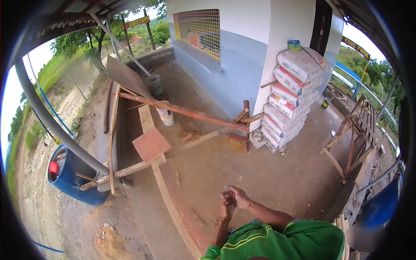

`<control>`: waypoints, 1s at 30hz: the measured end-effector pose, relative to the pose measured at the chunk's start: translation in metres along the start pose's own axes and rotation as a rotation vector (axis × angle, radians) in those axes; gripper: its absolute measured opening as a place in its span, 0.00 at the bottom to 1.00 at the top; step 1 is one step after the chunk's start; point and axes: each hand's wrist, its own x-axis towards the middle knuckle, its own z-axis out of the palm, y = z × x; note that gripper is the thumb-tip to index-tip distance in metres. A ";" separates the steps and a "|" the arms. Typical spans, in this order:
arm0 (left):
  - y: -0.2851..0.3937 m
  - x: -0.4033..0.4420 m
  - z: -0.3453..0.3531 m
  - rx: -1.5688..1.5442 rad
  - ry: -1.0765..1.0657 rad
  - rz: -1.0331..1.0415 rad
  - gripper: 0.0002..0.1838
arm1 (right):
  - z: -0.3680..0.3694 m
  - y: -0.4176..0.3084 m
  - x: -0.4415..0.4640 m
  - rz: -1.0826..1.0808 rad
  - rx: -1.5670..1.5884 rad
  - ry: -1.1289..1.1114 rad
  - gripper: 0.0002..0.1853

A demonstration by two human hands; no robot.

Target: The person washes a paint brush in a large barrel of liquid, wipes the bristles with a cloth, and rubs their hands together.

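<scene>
Both hands are close together in front of the green shirt, above the concrete floor. My left hand (227,199) has its fingers curled; whether anything is in them is too small to tell. Touching or just beside it, my right hand (238,196) is bent over with its fingers partly hidden. To their left runs a long wooden plank (173,199), and a square reddish tile (151,144) lies on it, where a wooden beam crosses.
Stacked cement bags (286,104) stand against the wall corner. A blue barrel (80,177) is at the left, a white bucket (166,115) behind the tile. Wooden trestle frames (346,147) stand at the right. A red-brown beam (186,112) spans the middle.
</scene>
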 end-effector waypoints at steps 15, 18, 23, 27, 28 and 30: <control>0.010 -0.157 -0.001 0.670 0.268 0.280 0.22 | -0.256 0.082 -0.115 -0.144 0.074 0.283 0.16; -0.044 -0.169 -0.009 0.726 0.347 0.156 0.20 | -0.271 0.090 -0.160 -0.170 0.145 0.396 0.15; -0.113 -0.158 0.091 0.695 0.024 -0.218 0.24 | -0.272 0.081 -0.200 -0.266 0.022 0.438 0.16; -0.153 -0.157 0.189 0.661 -0.273 -0.294 0.26 | -0.260 0.072 -0.199 -0.773 -0.232 0.449 0.16; -0.159 -0.155 0.206 0.704 -0.278 -0.398 0.26 | -0.258 0.068 -0.200 -0.957 -0.326 0.456 0.17; -0.164 -0.152 0.224 0.794 -0.287 -0.605 0.27 | -0.266 0.059 -0.213 -0.941 -0.438 0.559 0.17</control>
